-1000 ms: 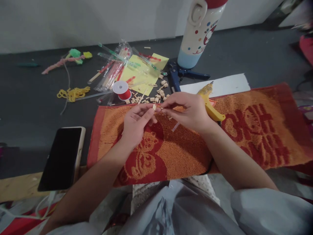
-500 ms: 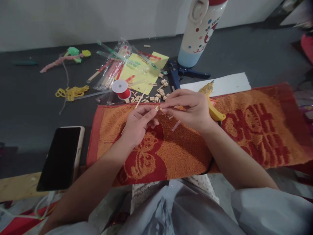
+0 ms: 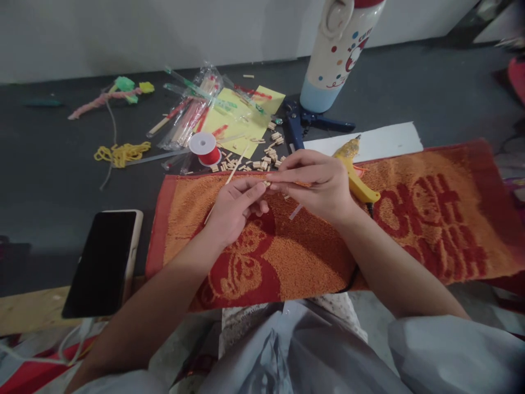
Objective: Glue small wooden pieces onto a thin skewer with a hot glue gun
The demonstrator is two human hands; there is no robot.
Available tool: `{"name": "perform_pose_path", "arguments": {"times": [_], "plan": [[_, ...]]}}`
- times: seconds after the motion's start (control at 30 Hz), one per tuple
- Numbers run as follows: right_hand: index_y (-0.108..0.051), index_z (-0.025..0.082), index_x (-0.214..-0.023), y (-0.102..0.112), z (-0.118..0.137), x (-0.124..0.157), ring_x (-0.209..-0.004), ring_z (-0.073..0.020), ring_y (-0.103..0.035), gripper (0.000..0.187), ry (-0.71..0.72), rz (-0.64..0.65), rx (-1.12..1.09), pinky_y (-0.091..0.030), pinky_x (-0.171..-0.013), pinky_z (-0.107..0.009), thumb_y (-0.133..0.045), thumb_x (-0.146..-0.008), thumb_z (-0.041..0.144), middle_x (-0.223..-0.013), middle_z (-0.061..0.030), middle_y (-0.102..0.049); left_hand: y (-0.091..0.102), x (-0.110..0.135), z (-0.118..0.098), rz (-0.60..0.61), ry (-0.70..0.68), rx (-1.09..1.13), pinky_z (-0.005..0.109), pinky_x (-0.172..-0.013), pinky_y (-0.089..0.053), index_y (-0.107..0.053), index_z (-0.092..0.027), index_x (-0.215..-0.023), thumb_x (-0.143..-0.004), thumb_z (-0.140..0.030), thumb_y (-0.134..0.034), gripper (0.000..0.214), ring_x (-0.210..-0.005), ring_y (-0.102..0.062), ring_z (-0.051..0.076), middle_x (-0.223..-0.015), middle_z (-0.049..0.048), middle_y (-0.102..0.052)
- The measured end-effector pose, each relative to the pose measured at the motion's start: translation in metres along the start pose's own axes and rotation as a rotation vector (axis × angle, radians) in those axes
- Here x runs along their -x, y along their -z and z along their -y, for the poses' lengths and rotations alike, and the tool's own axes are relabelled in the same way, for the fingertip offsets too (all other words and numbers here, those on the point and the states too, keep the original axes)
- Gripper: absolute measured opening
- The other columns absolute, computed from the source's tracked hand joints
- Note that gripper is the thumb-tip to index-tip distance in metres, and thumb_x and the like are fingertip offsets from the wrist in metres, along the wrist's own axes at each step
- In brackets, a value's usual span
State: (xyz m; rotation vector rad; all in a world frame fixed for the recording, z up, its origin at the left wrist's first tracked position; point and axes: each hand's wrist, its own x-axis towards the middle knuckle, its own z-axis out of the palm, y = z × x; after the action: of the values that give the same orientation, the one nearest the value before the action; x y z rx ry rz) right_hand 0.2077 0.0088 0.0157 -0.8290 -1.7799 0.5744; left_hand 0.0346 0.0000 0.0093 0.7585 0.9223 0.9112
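Between the fingertips of both hands is a small pale wooden piece (image 3: 267,184), mostly covered by the fingers. My left hand (image 3: 234,208) pinches it from the left, its other fingers curled. My right hand (image 3: 318,183) meets it from the right with thumb and fingers pressed together. Both hands are above an orange and red towel (image 3: 311,257). A thin wooden stick (image 3: 237,166) slants behind my left hand. Just beyond the hands lies a pile of short cut wooden pieces (image 3: 266,158). A yellow glue gun (image 3: 356,178) rests on the towel right of my right hand.
Behind the hands are a red ribbon spool (image 3: 204,146), yellow paper (image 3: 246,117), bagged sticks (image 3: 197,104), blue cutting pliers (image 3: 301,120) and a tall bottle (image 3: 328,71). A white strip (image 3: 385,141) lies right. Leftward are a phone (image 3: 100,262), yellow yarn (image 3: 123,154) and a pink twisted stem (image 3: 96,104).
The fingertips have drawn slightly closer over the small wooden piece, which shows less than before. The view has shifted a little; the other things stay in place.
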Motion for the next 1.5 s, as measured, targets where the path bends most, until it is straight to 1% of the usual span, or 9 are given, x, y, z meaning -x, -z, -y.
{"name": "perform_pose_path", "arguments": {"times": [0.1, 0.23, 0.4, 0.6, 0.77, 1.0, 1.23, 1.37, 1.5], "plan": [[-0.077, 0.026, -0.087, 0.0008, 0.0014, -0.0006, -0.069, -0.0115, -0.062, 0.012, 0.004, -0.017, 0.033, -0.052, -0.062, -0.027, -0.075, -0.077, 0.019, -0.08, -0.0009, -0.069, -0.0006, 0.0001, -0.0007, -0.005, 0.016, 0.015, 0.016, -0.044, -0.039, -0.066, -0.017, -0.072, -0.063, -0.033, -0.081, 0.023, -0.045, -0.054, 0.005, -0.058, -0.0034, -0.064], [-0.074, 0.022, -0.078, 0.0016, 0.003, -0.0016, -0.07, -0.0125, -0.062, 0.004, 0.021, 0.001, 0.081, -0.052, -0.063, -0.027, -0.071, -0.08, 0.02, -0.078, -0.0015, -0.068, -0.0019, 0.0007, -0.0022, 0.004, 0.02, 0.037, 0.015, -0.042, -0.037, -0.066, -0.016, -0.071, -0.06, -0.033, -0.083, 0.026, -0.044, -0.054, 0.005, -0.053, -0.0042, -0.061], [-0.07, 0.02, -0.076, 0.0015, 0.0025, -0.0019, -0.071, -0.0131, -0.063, 0.008, 0.011, 0.04, 0.11, -0.051, -0.064, -0.027, -0.067, -0.082, 0.023, -0.079, -0.0023, -0.068, -0.0027, 0.0018, -0.0034, -0.007, 0.032, 0.043, 0.016, -0.04, -0.035, -0.064, -0.016, -0.068, -0.056, -0.032, -0.086, 0.03, -0.041, -0.052, 0.006, -0.05, -0.0041, -0.061], [-0.07, 0.022, -0.075, 0.0016, 0.0024, -0.0013, -0.074, -0.0143, -0.064, 0.01, -0.02, 0.067, 0.139, -0.052, -0.068, -0.03, -0.064, -0.083, 0.023, -0.08, -0.0022, -0.07, -0.0012, 0.0017, -0.0028, -0.023, 0.036, -0.029, 0.017, -0.038, -0.032, -0.063, -0.016, -0.068, -0.061, -0.035, -0.084, 0.029, -0.038, -0.05, 0.006, -0.044, -0.0035, -0.058], [-0.069, 0.022, -0.075, 0.0009, 0.0016, -0.0006, -0.073, -0.0139, -0.064, 0.01, -0.001, 0.062, 0.14, -0.052, -0.066, -0.029, -0.064, -0.083, 0.022, -0.08, -0.0022, -0.069, -0.0011, 0.0015, -0.0016, -0.019, 0.036, -0.008, 0.017, -0.037, -0.033, -0.065, -0.016, -0.067, -0.056, -0.037, -0.086, 0.032, -0.037, -0.049, 0.007, -0.043, -0.0033, -0.058], [-0.07, 0.021, -0.075, 0.0011, 0.0004, -0.0008, -0.073, -0.0132, -0.064, 0.009, 0.01, 0.06, 0.107, -0.051, -0.064, -0.027, -0.065, -0.082, 0.02, -0.079, -0.0024, -0.069, -0.002, 0.0027, -0.0031, -0.015, 0.027, -0.003, 0.016, -0.037, -0.035, -0.065, -0.015, -0.065, -0.054, -0.038, -0.087, 0.033, -0.037, -0.049, 0.006, -0.045, -0.0026, -0.06], [-0.073, 0.022, -0.078, 0.0033, 0.0033, -0.0023, -0.073, -0.0136, -0.064, 0.003, -0.073, 0.063, 0.041, -0.053, -0.067, -0.029, -0.071, -0.08, 0.025, -0.078, -0.0019, -0.071, 0.002, 0.0021, -0.0017, 0.01, 0.054, -0.017, 0.016, -0.039, -0.038, -0.066, -0.014, -0.068, -0.062, -0.034, -0.081, 0.025, -0.04, -0.052, 0.006, -0.051, -0.0019, -0.063], [-0.076, 0.022, -0.089, 0.0047, 0.0025, -0.0028, -0.07, -0.012, -0.064, 0.011, -0.116, 0.127, -0.082, -0.053, -0.064, -0.027, -0.074, -0.078, 0.024, -0.081, -0.0026, -0.071, 0.0046, 0.0027, -0.0033, 0.058, 0.082, -0.033, 0.016, -0.039, -0.039, -0.068, -0.014, -0.072, -0.062, -0.034, -0.081, 0.025, -0.044, -0.054, 0.005, -0.063, -0.0008, -0.067], [-0.077, 0.024, -0.088, 0.0059, 0.0002, -0.0025, -0.069, -0.0114, -0.063, 0.009, -0.156, 0.22, -0.154, -0.052, -0.064, -0.027, -0.073, -0.079, 0.024, -0.079, -0.0022, -0.069, 0.0072, 0.0036, -0.0064, 0.119, 0.127, -0.091, 0.017, -0.038, -0.037, -0.069, -0.014, -0.076, -0.062, -0.035, -0.08, 0.028, -0.047, -0.055, 0.006, -0.065, -0.0003, -0.066]]}}
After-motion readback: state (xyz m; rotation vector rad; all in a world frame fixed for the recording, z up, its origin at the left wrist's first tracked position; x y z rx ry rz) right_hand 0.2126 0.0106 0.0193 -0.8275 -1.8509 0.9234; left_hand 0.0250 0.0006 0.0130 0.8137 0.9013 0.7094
